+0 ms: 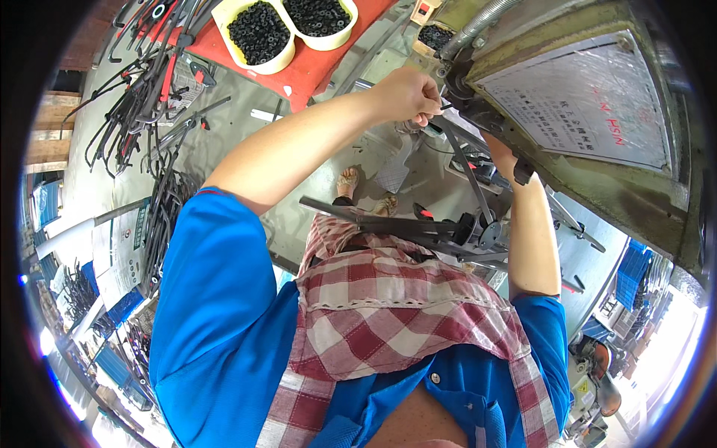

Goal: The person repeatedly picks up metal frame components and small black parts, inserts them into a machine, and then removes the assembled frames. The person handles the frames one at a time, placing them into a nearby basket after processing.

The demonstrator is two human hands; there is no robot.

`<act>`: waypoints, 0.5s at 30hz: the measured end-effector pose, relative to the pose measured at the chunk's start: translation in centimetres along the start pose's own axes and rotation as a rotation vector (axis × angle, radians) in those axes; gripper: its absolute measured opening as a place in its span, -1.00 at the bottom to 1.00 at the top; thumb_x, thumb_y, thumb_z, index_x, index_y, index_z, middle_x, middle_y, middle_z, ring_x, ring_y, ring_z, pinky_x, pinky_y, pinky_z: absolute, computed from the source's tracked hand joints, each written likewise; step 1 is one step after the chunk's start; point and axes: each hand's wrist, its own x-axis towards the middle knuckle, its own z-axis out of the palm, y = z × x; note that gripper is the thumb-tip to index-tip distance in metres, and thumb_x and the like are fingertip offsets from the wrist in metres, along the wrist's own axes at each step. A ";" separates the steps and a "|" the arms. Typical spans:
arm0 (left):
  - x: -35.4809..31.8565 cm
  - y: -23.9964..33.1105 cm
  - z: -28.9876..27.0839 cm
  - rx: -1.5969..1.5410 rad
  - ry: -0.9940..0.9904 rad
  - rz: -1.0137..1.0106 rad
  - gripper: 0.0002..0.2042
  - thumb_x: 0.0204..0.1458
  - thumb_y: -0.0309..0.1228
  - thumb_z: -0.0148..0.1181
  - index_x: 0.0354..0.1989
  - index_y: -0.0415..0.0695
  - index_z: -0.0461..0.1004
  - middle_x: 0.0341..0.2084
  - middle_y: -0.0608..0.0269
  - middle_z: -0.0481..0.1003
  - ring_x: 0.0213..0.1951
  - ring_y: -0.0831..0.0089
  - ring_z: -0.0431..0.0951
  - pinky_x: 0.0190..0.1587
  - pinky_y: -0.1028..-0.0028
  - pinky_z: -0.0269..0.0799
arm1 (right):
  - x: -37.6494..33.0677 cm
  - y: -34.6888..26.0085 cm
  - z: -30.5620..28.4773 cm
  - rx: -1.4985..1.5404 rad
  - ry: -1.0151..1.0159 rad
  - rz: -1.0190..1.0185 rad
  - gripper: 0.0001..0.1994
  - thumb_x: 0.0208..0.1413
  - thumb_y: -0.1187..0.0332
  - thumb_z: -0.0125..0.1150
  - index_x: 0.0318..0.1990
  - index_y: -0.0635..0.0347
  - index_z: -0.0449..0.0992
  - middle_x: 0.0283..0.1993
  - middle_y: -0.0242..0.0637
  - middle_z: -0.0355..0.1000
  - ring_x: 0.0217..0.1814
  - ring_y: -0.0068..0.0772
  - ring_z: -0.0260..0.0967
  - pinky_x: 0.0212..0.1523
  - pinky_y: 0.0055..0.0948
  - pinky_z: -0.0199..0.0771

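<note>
My left hand is raised at the machine's working end, its thumb and fingers pinched together. A small dark piece shows at the fingertips, too small to name. Just beside it is the round dark tool head of a green machine. My right hand reaches up under the machine's edge; its fingers are hidden there. A frame of black metal tubes with joints lies across my lap, and some of its tubes rise toward the tool head.
Two yellow tubs of small black rings stand on a red surface at the far left. Bundled black tubes lie to the left. A metal foot pedal is on the floor near my feet. A small box of black parts sits behind the machine.
</note>
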 end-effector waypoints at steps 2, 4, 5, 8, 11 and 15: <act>0.6 -0.4 -0.1 0.027 -0.035 0.025 -0.87 -0.02 -0.47 0.27 -0.46 -0.29 0.51 -0.62 0.22 0.52 -0.57 0.53 0.57 -0.49 0.58 0.45 | 0.2 0.6 0.6 -0.086 0.024 -0.100 -0.51 0.28 0.09 -0.09 0.23 0.20 0.24 0.25 -0.21 0.23 0.25 -0.32 0.16 0.28 -0.37 0.12; 0.7 -0.5 -0.2 0.070 -0.068 0.030 -0.86 -0.02 -0.46 0.28 -0.47 -0.29 0.50 -0.62 0.20 0.53 -0.58 0.55 0.58 -0.49 0.56 0.45 | 0.3 0.4 1.1 -0.429 0.112 -0.241 -0.51 0.24 0.06 0.01 0.22 0.12 0.29 0.21 -0.24 0.29 0.21 -0.32 0.22 0.23 -0.36 0.19; 0.5 -0.7 0.0 0.131 -0.018 0.036 -0.84 -0.02 -0.43 0.27 -0.49 -0.29 0.48 -0.61 0.18 0.53 -0.57 0.49 0.58 -0.49 0.51 0.46 | 0.7 -0.6 1.2 -0.726 0.180 -0.339 -0.52 0.20 0.06 0.09 0.19 0.09 0.34 0.18 -0.26 0.33 0.18 -0.32 0.27 0.19 -0.35 0.25; -0.8 -0.3 1.0 0.371 0.119 0.076 -0.76 -0.01 -0.33 0.26 -0.47 -0.29 0.43 -0.59 0.10 0.53 -0.53 0.28 0.59 -0.47 0.36 0.47 | 0.9 -4.8 0.2 -0.279 0.170 -0.195 -0.64 0.07 0.19 0.31 0.00 0.08 0.51 -0.04 -0.31 0.49 -0.02 -0.29 0.41 0.01 -0.33 0.39; -2.6 1.0 2.3 0.707 0.250 0.098 -0.67 0.01 -0.21 0.21 -0.33 -0.28 0.35 -0.56 0.03 0.52 -0.46 0.06 0.57 -0.43 0.20 0.46 | 1.6 -6.4 0.0 0.037 0.080 -0.099 -0.65 0.07 0.19 0.25 0.02 0.03 0.50 0.03 -0.23 0.47 0.07 -0.12 0.35 0.07 -0.17 0.32; -3.0 -0.2 3.8 0.945 0.368 0.064 -0.53 0.06 -0.01 0.08 -0.34 -0.29 0.41 -0.52 -0.08 0.52 -0.38 -0.01 0.56 -0.35 0.14 0.47 | 2.6 -5.3 0.9 0.143 0.008 -0.101 -0.65 0.02 0.21 0.32 -0.03 0.05 0.54 -0.06 -0.23 0.51 -0.03 -0.15 0.40 -0.02 -0.20 0.37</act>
